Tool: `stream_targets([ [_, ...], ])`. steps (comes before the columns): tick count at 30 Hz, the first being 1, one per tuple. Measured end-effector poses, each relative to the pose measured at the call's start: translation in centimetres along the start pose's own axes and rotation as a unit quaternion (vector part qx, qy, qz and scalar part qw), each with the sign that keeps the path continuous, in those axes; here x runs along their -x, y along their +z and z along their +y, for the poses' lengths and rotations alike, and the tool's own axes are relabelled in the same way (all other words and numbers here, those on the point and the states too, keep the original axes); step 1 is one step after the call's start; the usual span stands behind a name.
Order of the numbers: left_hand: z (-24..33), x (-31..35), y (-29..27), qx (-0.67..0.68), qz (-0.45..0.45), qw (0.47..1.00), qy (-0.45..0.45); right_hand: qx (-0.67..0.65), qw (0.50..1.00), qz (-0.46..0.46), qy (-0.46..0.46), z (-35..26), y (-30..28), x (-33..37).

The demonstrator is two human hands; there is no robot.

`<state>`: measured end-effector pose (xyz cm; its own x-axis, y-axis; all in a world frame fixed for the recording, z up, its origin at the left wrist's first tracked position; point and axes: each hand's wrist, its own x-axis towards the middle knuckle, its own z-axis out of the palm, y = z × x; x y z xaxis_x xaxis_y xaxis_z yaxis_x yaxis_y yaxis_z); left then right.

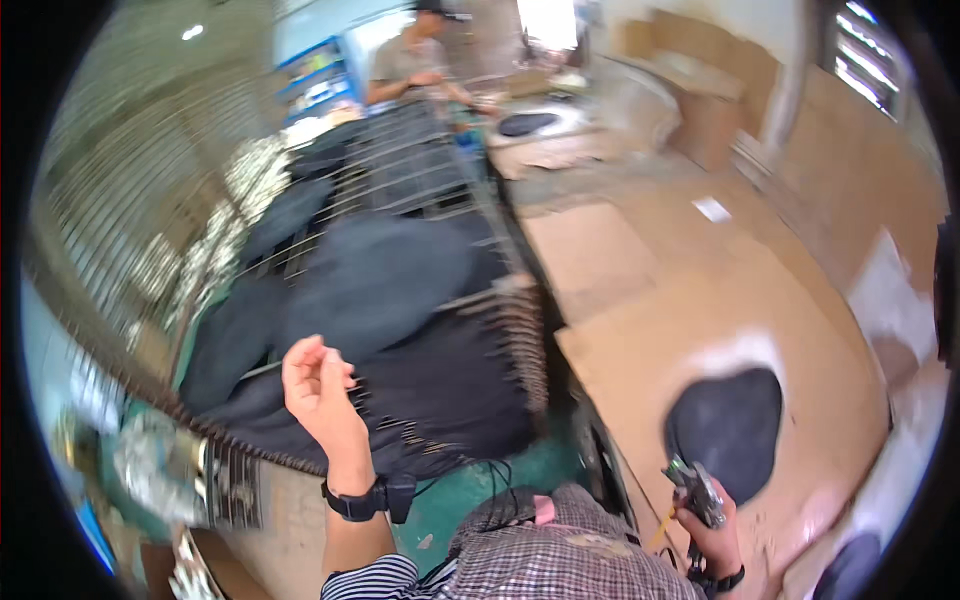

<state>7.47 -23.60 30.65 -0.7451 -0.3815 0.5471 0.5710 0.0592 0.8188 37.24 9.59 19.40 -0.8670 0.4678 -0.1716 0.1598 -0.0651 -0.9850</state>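
Observation:
My left hand [318, 385] is raised over the near edge of a wire rack, its fingers curled in against the thumb. I see nothing held in it. Just beyond it lies a large rounded black sheet [380, 275] on the rack, with more black pieces around it. At the lower right, my right hand [712, 540] is closed round a small metal spray gun [703, 497], with a yellow hose or cord hanging beside it. Close past the spray gun, a rounded black piece [730, 425] rests flat on the cardboard-covered table [620, 340], whitish residue along its far edge.
Metal wire racks [150, 250] stand along the left. A person [415, 65] works at the far end, near another black piece [527, 124] on the table. Cardboard boxes [710, 110] stand at the back right. A narrow gap separates rack and table.

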Motion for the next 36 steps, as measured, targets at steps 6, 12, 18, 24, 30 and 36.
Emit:
stream_targets([
  [6, -13.2, 12.8, 14.3, 0.007, -0.437, 0.889, -0.136, -0.023, 0.991, 0.125, 0.048, 2.3, 0.8, 3.4],
  [12, -29.2, 27.7, 25.9, -0.172, -0.597, 0.783, -0.033, -0.046, 0.933, 0.351, 0.070, 7.0, 2.0, 11.5],
  [18, -28.3, 36.3, 29.6, -0.300, -0.599, 0.741, 0.038, -0.045, 0.862, 0.495, 0.097, 7.2, 3.9, 17.7],
  [24, -25.6, 36.0, 31.6, -0.233, -0.651, 0.721, -0.055, -0.084, 0.854, 0.505, 0.094, 6.7, 4.2, 17.5],
  [30, -18.7, 33.1, 39.3, 0.273, -0.570, 0.394, -0.667, -0.065, 0.891, 0.443, 0.075, 7.3, 2.2, 15.3],
  [36, -2.8, 25.4, 43.7, 0.435, -0.524, 0.439, -0.586, -0.075, 0.922, 0.376, 0.057, 8.3, 0.5, 13.3],
])
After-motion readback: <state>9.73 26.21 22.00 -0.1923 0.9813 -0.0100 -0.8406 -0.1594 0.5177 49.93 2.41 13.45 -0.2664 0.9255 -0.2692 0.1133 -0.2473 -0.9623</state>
